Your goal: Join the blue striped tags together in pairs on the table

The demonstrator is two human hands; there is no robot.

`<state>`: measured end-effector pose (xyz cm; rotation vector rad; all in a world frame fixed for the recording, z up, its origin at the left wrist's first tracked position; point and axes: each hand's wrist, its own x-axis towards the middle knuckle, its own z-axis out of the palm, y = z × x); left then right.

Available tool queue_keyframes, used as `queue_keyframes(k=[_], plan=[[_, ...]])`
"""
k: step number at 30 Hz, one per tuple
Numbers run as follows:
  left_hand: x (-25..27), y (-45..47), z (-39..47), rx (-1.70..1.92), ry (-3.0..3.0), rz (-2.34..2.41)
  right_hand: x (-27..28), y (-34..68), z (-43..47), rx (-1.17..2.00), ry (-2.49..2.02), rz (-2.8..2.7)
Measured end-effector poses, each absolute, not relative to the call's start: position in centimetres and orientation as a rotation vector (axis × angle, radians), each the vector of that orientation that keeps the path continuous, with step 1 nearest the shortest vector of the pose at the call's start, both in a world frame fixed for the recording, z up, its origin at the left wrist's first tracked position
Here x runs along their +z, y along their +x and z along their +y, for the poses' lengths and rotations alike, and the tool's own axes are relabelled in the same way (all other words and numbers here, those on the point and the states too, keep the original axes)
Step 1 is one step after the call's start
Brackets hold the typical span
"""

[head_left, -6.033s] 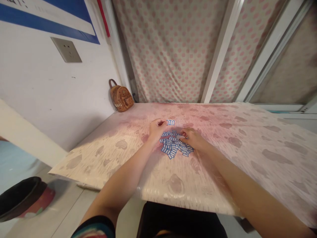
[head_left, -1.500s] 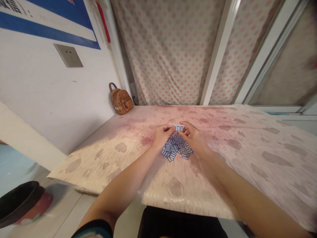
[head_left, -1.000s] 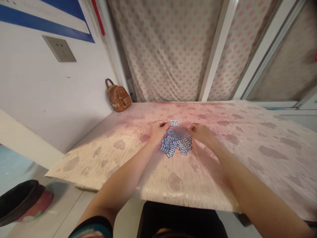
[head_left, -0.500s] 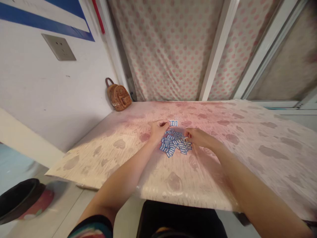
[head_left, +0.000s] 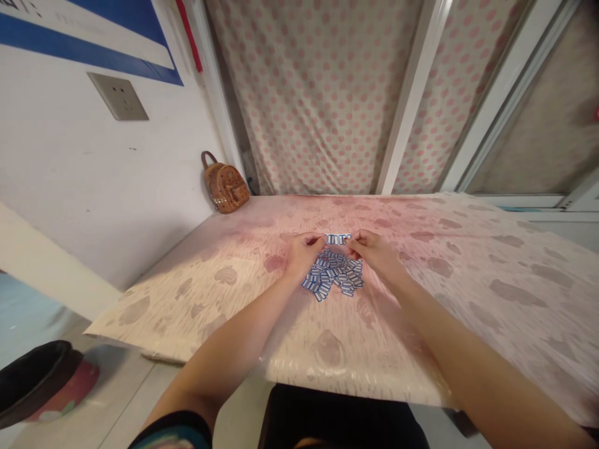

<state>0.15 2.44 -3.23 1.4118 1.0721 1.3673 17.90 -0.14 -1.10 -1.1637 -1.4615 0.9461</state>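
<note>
Beyond and left of the left hand (head_left: 303, 254), I see, remotely, a brown backpack (head_left: 226, 188) by the white wall (head_left: 126, 193); above it, farther left, a socket plate (head_left: 118, 97) under a blue-and-white poster (head_left: 100, 34). Straight beyond the hand hangs a pink-dotted curtain (head_left: 318, 100); below, far to its left, a dark-rimmed container (head_left: 63, 390).

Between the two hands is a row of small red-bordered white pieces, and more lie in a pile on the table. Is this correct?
Only the colour is wrong: the head view shows blue borders on the row and the pile.
</note>
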Motion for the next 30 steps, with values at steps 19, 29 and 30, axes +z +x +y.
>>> queue_keyframes(k=[19,29,30], plan=[[-2.7,0.8,1.6,1.314,1.355,0.969,-2.0,16.3,-1.0,0.457,-1.378,-1.532],[-2.9,0.9,1.5,1.304,1.363,0.939,-1.9,16.0,-1.3,0.455,-1.376,-1.526],[-2.9,0.9,1.5,1.303,1.369,0.942,-1.9,16.0,-1.3,0.457,-1.370,-1.524]])
